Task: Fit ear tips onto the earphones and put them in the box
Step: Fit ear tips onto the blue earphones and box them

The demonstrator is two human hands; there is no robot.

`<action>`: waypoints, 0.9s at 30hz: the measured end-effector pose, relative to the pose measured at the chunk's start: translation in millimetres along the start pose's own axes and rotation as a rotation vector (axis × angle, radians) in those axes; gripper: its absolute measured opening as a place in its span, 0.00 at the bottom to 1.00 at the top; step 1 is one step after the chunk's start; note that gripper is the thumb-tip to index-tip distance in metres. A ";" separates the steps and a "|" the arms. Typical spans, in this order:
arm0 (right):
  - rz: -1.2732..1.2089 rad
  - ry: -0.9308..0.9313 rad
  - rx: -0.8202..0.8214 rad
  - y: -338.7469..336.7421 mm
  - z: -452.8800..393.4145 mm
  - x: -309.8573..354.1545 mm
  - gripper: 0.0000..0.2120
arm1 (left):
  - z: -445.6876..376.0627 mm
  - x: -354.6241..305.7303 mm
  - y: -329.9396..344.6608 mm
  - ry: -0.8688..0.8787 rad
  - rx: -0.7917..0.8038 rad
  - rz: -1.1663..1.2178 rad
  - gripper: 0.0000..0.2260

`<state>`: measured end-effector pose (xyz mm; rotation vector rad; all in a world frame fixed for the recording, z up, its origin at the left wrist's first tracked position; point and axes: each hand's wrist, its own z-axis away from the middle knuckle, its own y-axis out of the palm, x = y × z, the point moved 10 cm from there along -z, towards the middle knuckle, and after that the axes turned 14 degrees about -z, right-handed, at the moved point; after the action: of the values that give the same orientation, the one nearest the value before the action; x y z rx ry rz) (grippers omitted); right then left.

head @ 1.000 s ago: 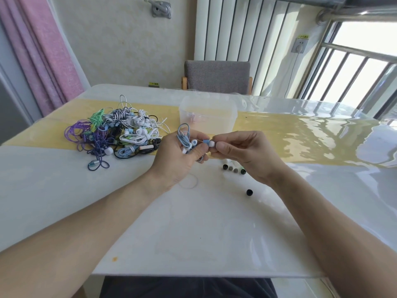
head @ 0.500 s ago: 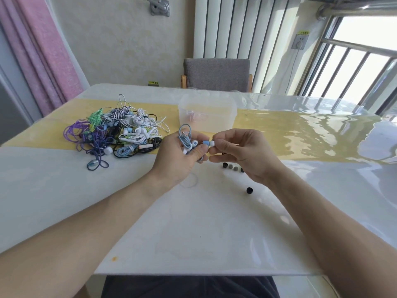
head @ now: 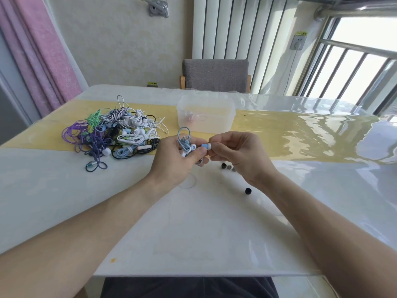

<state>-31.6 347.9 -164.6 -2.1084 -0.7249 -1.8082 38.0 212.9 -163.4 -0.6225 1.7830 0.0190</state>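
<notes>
Earphones lie tangled far left on the table. Left hand grips a blue coiled pair; right hand pinches its bud's tip. Box stands just beyond; loose tips lie under the right hand.

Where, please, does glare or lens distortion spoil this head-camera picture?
Head view: window light glares off the glossy table at right, rippling over the yellow strip; the window is blown out; wide-angle bending curves the table edge; both hands stay evenly lit and sharp.
</notes>
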 end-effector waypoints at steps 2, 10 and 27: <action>-0.014 0.002 0.011 0.5 1.0 1.7 0.03 | 0.5 0.7 -0.7 -0.010 -0.016 0.016 0.06; 0.076 -0.020 0.022 2.2 4.2 7.4 0.03 | 1.7 1.7 -1.9 -0.011 -0.043 0.018 0.08; 0.105 -0.117 -0.028 11.5 12.4 24.9 0.06 | 3.0 15.5 8.4 -0.270 0.065 0.328 0.06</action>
<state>-12.6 349.4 -141.2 -2.2415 -0.6072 -1.6611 34.5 214.9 -180.8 -0.2610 1.5971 0.2564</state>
